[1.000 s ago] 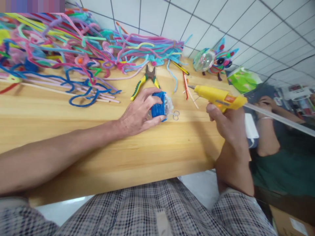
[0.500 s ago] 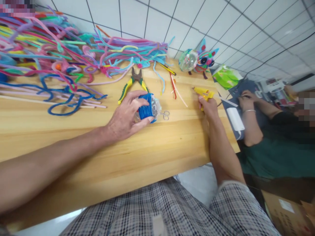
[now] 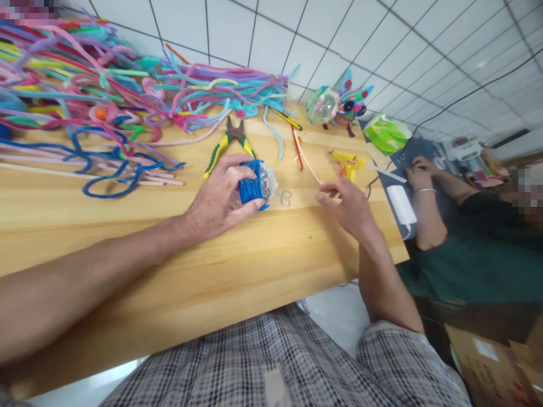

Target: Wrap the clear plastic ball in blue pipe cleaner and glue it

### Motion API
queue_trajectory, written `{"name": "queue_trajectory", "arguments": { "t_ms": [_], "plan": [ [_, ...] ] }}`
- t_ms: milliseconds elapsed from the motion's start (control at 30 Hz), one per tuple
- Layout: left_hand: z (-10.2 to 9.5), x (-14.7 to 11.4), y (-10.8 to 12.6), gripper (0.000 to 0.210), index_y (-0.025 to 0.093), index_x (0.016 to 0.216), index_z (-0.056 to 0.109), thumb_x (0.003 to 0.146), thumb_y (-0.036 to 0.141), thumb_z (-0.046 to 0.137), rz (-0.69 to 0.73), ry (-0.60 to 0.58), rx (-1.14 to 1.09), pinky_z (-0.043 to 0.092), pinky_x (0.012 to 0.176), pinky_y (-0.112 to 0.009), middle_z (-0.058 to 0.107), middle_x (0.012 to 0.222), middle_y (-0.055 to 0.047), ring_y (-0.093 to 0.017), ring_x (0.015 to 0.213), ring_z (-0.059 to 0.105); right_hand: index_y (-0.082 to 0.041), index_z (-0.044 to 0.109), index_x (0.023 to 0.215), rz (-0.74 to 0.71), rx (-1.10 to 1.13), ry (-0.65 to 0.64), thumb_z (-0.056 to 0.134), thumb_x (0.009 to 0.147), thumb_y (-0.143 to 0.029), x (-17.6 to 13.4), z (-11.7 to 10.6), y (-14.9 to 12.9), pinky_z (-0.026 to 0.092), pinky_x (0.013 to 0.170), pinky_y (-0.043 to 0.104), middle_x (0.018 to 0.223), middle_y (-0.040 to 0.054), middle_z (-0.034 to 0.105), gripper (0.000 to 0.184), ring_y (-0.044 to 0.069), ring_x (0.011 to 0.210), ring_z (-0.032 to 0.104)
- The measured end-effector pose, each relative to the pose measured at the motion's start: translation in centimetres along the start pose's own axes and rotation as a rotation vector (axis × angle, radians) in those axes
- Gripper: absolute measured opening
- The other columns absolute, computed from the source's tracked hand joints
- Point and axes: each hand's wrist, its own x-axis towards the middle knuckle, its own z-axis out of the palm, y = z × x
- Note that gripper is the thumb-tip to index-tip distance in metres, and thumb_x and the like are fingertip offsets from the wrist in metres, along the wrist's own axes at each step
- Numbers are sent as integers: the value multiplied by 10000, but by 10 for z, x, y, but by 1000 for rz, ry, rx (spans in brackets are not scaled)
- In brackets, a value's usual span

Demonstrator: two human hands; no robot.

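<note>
Glue gun (image 3: 348, 160), in the right hand (image 3: 344, 206) half a second ago, now rests on the table (image 3: 212, 271) at twelve o'clock from that hand, whose loosely parted fingers hold nothing near a pale pipe cleaner (image 3: 309, 160). Left hand (image 3: 215, 195) still grips the blue-wound clear plastic piece (image 3: 249, 191), pliers (image 3: 236, 134) at its eleven o'clock, scissors (image 3: 279, 196) at three, leaving one hand steadying, the other freed

Grey-black checked shirt (image 3: 237, 362), short sleeves (image 3: 394, 350); hands (image 3: 216, 198) bare.
</note>
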Motion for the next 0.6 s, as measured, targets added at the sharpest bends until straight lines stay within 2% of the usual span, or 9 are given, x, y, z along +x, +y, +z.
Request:
{"name": "queue_trajectory", "arguments": {
  "t_ms": [100, 167, 267, 433, 500, 600],
  "plan": [
    [0, 0, 0, 420, 241, 1388, 530, 1087, 471, 711, 2, 4, 0, 632, 1136, -545, 631, 1494, -198, -318, 1428, 658, -231, 775, 1063, -253, 54, -64, 739, 988, -358, 12, 23, -31, 560, 1005, 459, 1086, 107, 772, 152, 290, 1058, 713],
    [0, 0, 0, 422, 237, 1388, 526, 1091, 479, 702, 9, 7, 7, 625, 1145, -541, 629, 1490, -195, -314, 1426, 657, -225, 769, 1045, -318, 27, -113, 749, 986, -328, 24, 37, -41, 534, 1053, 475, 1102, 116, 760, 121, 310, 1117, 690],
    [0, -2, -1, 416, 246, 1392, 522, 1088, 472, 695, 4, 19, 10, 621, 1151, -537, 629, 1491, -179, -311, 1426, 655, -220, 755, 1003, -363, -36, -205, 723, 989, -272, 37, 48, -44, 511, 1049, 478, 1076, 115, 731, 62, 311, 1089, 656],
    [-1, -4, -2, 425, 309, 1391, 537, 1042, 435, 744, -53, 10, -27, 613, 1165, -546, 636, 1511, -136, -315, 1444, 653, -214, 703, 857, -430, -77, -305, 689, 924, -134, 36, 47, -46, 505, 946, 421, 980, 96, 704, 105, 267, 965, 632],
    [-1, -4, -2, 432, 299, 1385, 549, 1032, 439, 755, -63, 3, -36, 605, 1171, -556, 641, 1517, -140, -323, 1452, 651, -220, 678, 816, -415, -66, -308, 700, 883, -113, 34, 46, -49, 506, 900, 398, 932, 82, 710, 128, 252, 921, 635],
    [-1, -3, -3, 439, 283, 1375, 558, 1029, 468, 755, -70, -14, -33, 584, 1191, -573, 652, 1521, -147, -324, 1452, 649, -227, 674, 816, -386, -50, -273, 722, 890, -158, 31, 49, -54, 510, 865, 385, 901, 73, 736, 112, 241, 882, 644]
  ]
}}
